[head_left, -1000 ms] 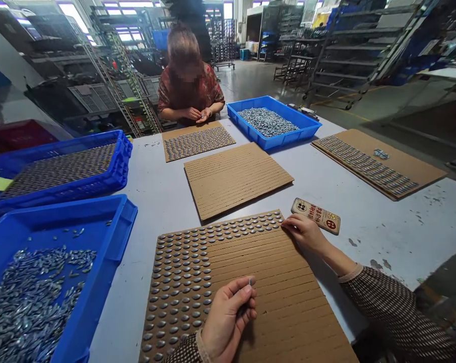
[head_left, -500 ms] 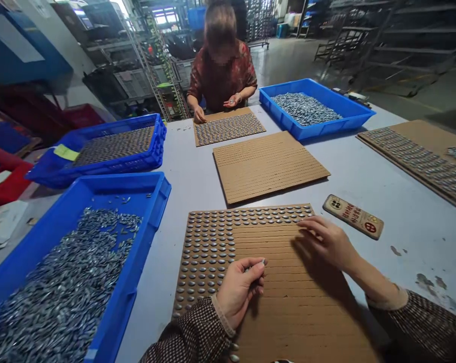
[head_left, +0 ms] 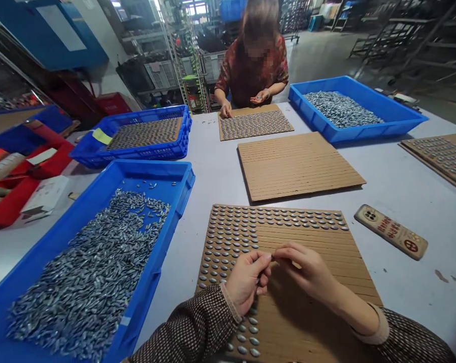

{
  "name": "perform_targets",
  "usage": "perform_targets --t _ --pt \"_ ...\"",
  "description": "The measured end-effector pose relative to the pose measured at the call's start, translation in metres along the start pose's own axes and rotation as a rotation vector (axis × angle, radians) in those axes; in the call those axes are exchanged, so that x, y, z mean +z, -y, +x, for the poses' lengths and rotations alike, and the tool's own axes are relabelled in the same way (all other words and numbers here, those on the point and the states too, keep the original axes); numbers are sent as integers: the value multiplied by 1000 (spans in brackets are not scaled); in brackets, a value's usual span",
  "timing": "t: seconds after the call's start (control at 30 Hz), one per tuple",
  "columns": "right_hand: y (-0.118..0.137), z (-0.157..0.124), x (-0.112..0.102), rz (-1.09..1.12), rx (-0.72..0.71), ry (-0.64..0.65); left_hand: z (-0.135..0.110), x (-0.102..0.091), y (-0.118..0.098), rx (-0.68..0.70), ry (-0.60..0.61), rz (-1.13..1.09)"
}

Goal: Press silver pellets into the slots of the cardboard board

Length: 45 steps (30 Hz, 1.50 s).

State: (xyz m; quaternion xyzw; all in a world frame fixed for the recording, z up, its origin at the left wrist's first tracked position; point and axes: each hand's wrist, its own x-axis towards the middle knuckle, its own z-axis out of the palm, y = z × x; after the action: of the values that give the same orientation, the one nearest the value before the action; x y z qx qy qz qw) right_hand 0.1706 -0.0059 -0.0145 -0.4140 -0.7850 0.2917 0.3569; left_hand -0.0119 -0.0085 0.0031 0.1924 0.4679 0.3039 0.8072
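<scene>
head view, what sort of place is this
Probably a factory workshop: a tray heaped with small shiny pieces, a board bearing rows of them, and a tall rack behind.

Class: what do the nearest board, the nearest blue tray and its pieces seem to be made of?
Board: probably corrugated cardboard, matt brown with ridge-like lines.
Tray: likely moulded plastic, smooth, evenly blue.
Pieces: silvery, glossy; highlights suggest metal, though coated plastic is possible.

Glossy metallic pieces (head_left: 253,320), matt cardboard sheet (head_left: 343,257)
</scene>
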Motion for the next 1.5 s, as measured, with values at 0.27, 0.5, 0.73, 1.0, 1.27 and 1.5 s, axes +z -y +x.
perform_targets --t 0.27,0.5,0.73,1.0,1.27,1.5 --pt "-52 33 22 -235 77 -124 -13 -8 -20 58 -101 -293" --pt "-68 44 39 -378 43 -85 -13 -15 -14 46 -104 -328" --pt "-57 46 36 -529 56 -28 -9 -18 -12 51 -58 -324" --pt "-59 50 34 -513 66 5 -6 -18 -12 50 -57 -356" --pt "-16 43 18 -229 82 4 -4 -13 -12 62 -51 -347" --pt "7 29 14 -214 29 138 1 -9 -4 105 -8 -292"
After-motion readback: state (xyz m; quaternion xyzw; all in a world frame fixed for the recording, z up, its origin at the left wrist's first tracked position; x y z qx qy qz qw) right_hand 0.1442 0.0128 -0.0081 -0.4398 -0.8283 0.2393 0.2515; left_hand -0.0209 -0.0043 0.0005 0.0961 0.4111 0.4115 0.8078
